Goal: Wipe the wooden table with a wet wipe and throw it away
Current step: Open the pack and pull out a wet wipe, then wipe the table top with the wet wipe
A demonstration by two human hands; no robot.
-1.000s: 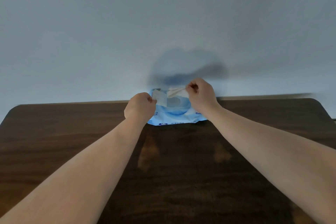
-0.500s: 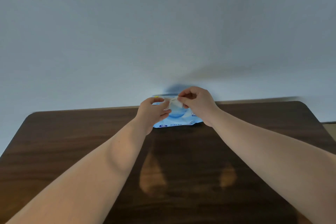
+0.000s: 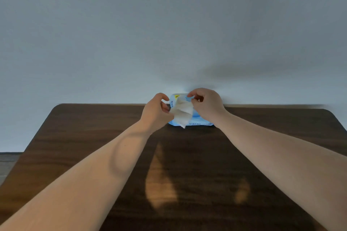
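A white wet wipe [image 3: 182,113] hangs crumpled between my two hands, just above a blue wipe pack [image 3: 200,121] that lies at the far edge of the dark wooden table [image 3: 90,137]. My right hand [image 3: 206,106] pinches the wipe's upper right corner. My left hand [image 3: 156,112] holds its left edge, fingers curled. The pack is mostly hidden behind the wipe and my hands; a yellow mark shows at its top left.
A plain pale wall [image 3: 169,33] rises right behind the table's far edge. A strip of floor [image 3: 7,163] shows past the table's left edge. The table's corners are rounded.
The wipe has come out of the pack and now hangs free between my hands, which have lifted slightly. The camera has tilted, showing more of the table.
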